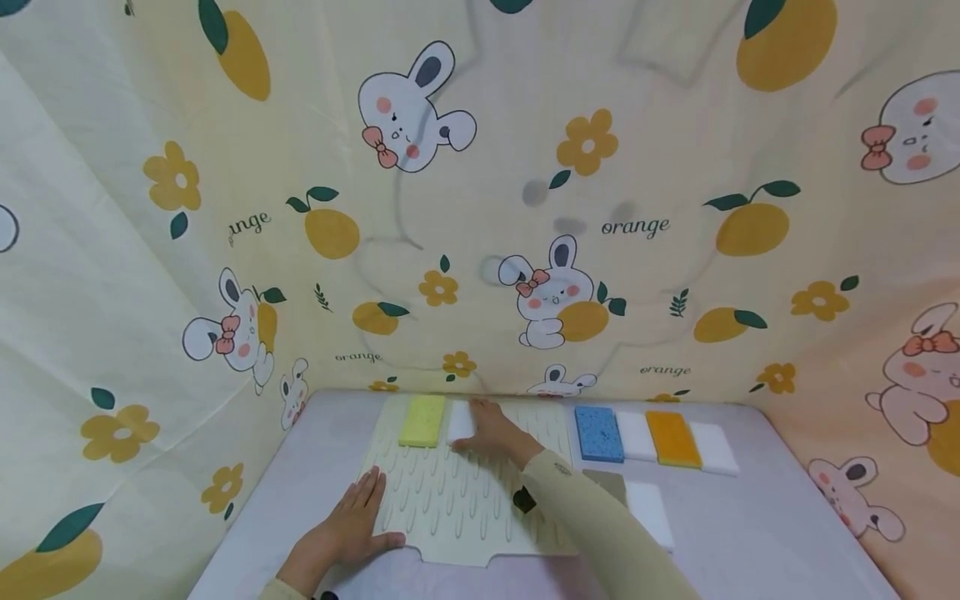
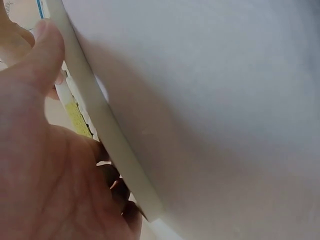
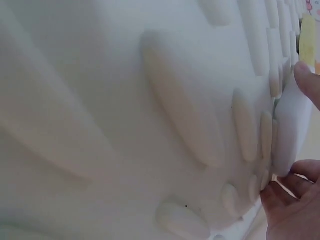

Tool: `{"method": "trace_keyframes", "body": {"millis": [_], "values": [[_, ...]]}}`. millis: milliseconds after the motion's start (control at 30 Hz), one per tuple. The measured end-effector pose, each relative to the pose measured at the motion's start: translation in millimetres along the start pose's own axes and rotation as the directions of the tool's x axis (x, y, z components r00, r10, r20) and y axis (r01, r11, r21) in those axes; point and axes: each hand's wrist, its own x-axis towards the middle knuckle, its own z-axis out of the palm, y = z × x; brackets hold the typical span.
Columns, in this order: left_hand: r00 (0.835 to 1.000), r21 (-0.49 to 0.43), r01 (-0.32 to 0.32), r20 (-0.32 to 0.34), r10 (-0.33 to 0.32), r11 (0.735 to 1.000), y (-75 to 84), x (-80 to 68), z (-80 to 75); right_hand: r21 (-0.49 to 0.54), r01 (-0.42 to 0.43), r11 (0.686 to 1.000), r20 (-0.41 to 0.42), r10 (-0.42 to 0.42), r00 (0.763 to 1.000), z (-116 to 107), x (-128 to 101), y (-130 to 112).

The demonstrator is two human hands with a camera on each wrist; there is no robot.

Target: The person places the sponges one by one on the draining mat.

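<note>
Sponges in a row along the far edge of a pale grey desk (image 1: 757, 517), lower centre of the head frame. Cream drying mat (image 1: 457, 500), rubbery, square with rounded corners, covered in rows of raised oval nubs, lies flat in the middle of the desk.

Right hand (image 1: 491, 431) reaches across the mat to its far edge and grips a white sponge (image 1: 459, 421): a smooth, fine-grained block. In the right wrist view the thumb and curled fingers (image 3: 306, 80) pinch that block on its narrow sides, its lower edge among the nubs. Just left of it on the mat sits a yellow sponge (image 1: 422, 420), porous and rectangular.

Left hand (image 1: 352, 525) lies flat at the mat's near left corner, fingers straight and spread, palm on the desk; in the left wrist view the thumb (image 2: 47, 50) presses against the mat's thick rim.

Right of the mat, side by side: blue sponge (image 1: 598, 433), white block (image 1: 636, 435), orange sponge (image 1: 672, 438), another white block (image 1: 714, 447). One more white block (image 1: 649, 510) lies nearer, beside the sleeve.

Backdrop: printed cloth (image 1: 225, 250) with rabbits and oranges, draped and creased.
</note>
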Motion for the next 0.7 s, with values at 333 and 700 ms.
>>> {"method": "trace_keyframes", "body": {"millis": [333, 700], "values": [[1.0, 0.011, 0.003, 0.012, -0.003, 1.0, 1.6, -0.8, -2.7, 0.086, 0.019, 0.996, -0.004, -0.019, 1.0, -2, -9, 0], [1.0, 0.01, 0.02, 0.008, -0.02, 1.0, 2.2, -0.9, -0.8, -0.018, 0.104, 0.994, 0.028, -0.104, 0.994, -18, -22, 15]]}}
